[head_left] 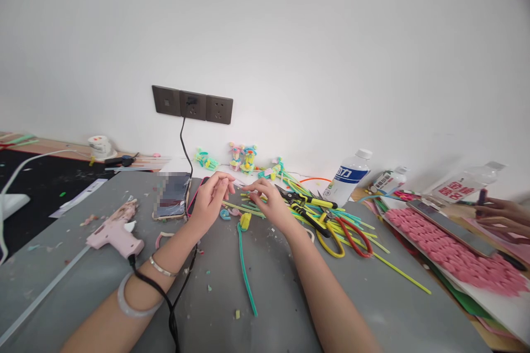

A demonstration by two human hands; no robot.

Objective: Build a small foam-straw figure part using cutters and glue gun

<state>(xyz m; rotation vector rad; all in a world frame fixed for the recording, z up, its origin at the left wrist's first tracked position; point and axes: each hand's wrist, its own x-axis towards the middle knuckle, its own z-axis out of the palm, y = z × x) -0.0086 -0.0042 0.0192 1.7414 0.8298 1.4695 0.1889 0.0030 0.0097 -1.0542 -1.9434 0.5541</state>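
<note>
My left hand [213,196] is raised above the middle of the grey mat, its fingers curled in toward the thumb. Whatever they hold, if anything, is too small to make out. My right hand [267,198] faces it, a small gap away, with fingers loosely stretched and apart and nothing visible in them. Below and between the hands lies a teal pipe cleaner stem [245,270] with a yellow fuzzy bud [245,222] at its top. A small blue curl [224,214] rests near my left fingers.
At left lies a pink glue gun [116,231] with its cord; a phone [171,196] is behind it. Right of my hands are black-yellow pliers [306,198], red-and-yellow-handled scissors [354,237], pipe cleaners [401,274] and a bottle [348,179]. Another person's hand [503,215] shows far right.
</note>
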